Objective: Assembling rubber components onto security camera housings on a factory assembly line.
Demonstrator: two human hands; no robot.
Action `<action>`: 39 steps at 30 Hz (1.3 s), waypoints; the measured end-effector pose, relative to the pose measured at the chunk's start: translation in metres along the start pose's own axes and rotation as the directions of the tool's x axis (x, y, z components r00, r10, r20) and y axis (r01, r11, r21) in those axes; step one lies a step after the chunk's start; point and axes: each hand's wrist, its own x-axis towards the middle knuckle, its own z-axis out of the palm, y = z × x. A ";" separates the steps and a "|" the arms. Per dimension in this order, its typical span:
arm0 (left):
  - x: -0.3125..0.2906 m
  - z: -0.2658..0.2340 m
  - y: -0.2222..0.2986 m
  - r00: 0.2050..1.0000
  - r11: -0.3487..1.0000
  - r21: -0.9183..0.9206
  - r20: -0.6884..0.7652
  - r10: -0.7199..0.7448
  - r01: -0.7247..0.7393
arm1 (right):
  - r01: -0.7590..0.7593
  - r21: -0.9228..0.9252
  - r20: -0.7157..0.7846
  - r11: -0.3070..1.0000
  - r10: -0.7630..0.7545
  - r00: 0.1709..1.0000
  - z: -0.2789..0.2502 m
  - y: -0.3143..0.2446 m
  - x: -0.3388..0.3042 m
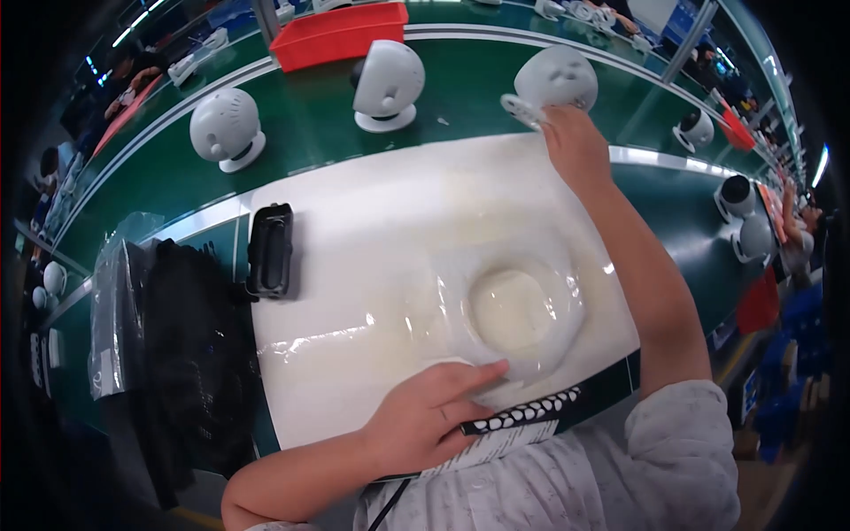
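My right hand (pixel 577 146) stretches to the far side of the bench. Its fingers are closed on a white rounded device (pixel 556 75), tilted so that its disc-shaped foot (pixel 522 111) sticks out to the left. Near the front edge of the white mat (pixel 354 248) is my left hand (pixel 429 411), with its index finger stretched toward a white ring (pixel 567 301) under glossy clear plastic. The other fingers are curled at the end of a black-and-white sheet (pixel 536 409) with rows of white oval pads, and appear to grip it. Their tips are partly hidden.
A black open case (pixel 271 250) lies on the mat's left edge. Left of it are a black bag (pixel 199 354) and clear plastic bags (pixel 118 310). Two white devices (pixel 388 84) (pixel 226 128) and a red bin (pixel 340 35) stand beyond the mat. Other people work along the line.
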 end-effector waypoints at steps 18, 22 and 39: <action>-0.021 -0.012 -0.025 0.998 0.998 -0.027 -0.038 -0.049 0.048 | -0.026 0.334 0.711 0.942 -0.233 0.664 0.083 -0.128 0.071; -0.019 -0.011 -0.024 0.999 0.998 -0.051 -0.027 -0.029 0.028 | -0.081 0.112 0.589 0.990 -0.001 0.808 0.120 -0.142 0.058; -0.023 -0.012 -0.017 0.997 0.985 -0.161 -0.020 -0.071 0.066 | -0.004 0.568 0.053 0.823 -0.031 0.998 -0.100 -0.101 0.017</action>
